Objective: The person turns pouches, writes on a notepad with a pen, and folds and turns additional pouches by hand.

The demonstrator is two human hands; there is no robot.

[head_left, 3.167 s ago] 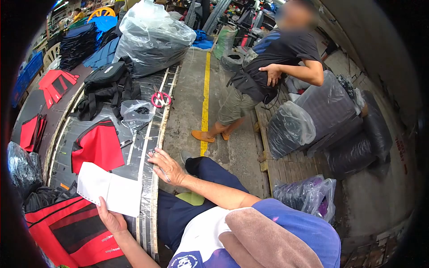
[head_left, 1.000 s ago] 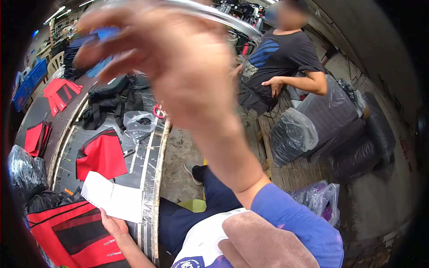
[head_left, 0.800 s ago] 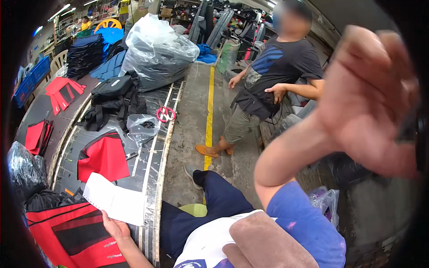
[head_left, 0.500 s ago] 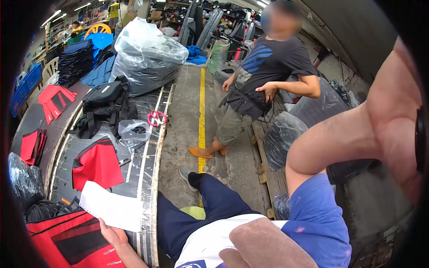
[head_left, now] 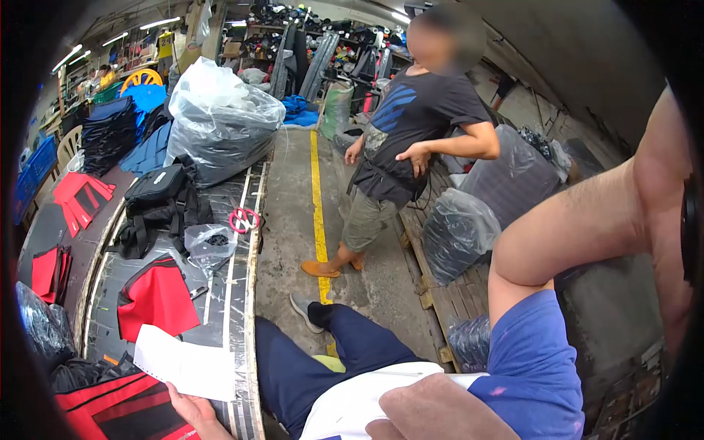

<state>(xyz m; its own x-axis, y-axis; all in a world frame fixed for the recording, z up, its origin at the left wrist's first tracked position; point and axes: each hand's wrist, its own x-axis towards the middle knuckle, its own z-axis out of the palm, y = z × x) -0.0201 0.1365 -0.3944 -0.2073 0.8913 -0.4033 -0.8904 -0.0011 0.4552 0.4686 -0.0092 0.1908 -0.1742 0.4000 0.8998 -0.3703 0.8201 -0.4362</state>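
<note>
My left hand (head_left: pixel 196 411) holds a white sheet of paper (head_left: pixel 183 363) by its lower edge, thumb on top, at the table's near end. Under and beside it lie red-and-black fabric pieces (head_left: pixel 117 400). Beyond the paper is a red fabric piece with black edging (head_left: pixel 158 297). My right arm is bent up at the right side of the view, and part of my right hand (head_left: pixel 667 213) shows very close to the camera. Its fingers are out of sight, and I cannot see whether it holds anything.
A black bag (head_left: pixel 165 194), pink-handled scissors (head_left: pixel 243 219) and a small plastic bag (head_left: pixel 209 246) lie on the table. A large clear sack (head_left: pixel 220 125) stands behind. Another person (head_left: pixel 418 117) stands in the aisle beside pallets with wrapped bundles (head_left: pixel 458 231).
The view has shifted, so the table and paper appear slightly lower. My left hand still holds the paper. The other person's head has turned, while one hand stays at the waist.
</note>
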